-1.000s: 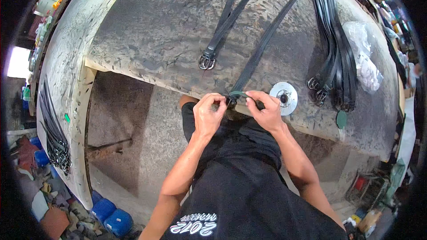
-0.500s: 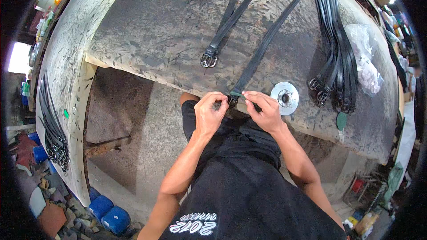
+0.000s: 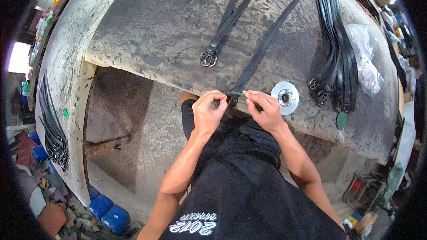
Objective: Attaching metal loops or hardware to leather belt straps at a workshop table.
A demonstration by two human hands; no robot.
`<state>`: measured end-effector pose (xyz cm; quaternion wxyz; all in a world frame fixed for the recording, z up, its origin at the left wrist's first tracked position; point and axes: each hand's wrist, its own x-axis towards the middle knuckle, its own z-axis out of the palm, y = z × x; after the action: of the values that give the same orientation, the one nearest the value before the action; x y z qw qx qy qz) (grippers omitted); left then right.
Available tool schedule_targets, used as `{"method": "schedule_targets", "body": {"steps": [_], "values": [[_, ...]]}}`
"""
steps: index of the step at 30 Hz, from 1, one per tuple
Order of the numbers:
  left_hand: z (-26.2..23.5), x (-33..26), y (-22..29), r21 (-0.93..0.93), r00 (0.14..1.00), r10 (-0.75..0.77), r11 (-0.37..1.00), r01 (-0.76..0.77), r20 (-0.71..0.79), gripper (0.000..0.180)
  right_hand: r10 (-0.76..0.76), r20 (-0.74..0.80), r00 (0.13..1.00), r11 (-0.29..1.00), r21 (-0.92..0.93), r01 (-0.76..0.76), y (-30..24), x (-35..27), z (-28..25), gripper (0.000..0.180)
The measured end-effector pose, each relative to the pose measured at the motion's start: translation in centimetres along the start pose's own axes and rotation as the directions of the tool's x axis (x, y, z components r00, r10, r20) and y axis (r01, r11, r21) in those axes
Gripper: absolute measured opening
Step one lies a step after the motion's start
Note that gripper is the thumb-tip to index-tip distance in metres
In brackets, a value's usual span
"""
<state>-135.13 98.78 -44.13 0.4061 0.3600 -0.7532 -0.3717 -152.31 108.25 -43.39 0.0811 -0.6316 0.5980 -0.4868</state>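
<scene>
A long black belt runs down the table from the far right, and its buckle end hangs at the near edge between my hands. My left hand is closed in a pinch just left of the buckle; whatever its fingertips hold is too small to make out. On the other side, my right hand pinches a small flat dark-green piece against the belt's buckle end. Its fingers partly cover the green piece.
Beside my right hand lies a round silver disc with a dark centre. Two black belts lie farther left. A belt bundle with a green oval tag and a clear plastic bag are right. More belts lie at left.
My left fingertips have shifted slightly up and left at the buckle. My right hand stays nearly still with the green piece.
</scene>
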Motion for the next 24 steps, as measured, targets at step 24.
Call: {"method": "schedule_targets", "body": {"steps": [24], "values": [[0.9,0.4,0.7,-0.058,0.979,-0.074,0.995,0.086,0.190,0.006,0.113,-0.097,0.989,0.992,0.062,-0.107,-0.8,-1.8,-1.4,0.016]]}}
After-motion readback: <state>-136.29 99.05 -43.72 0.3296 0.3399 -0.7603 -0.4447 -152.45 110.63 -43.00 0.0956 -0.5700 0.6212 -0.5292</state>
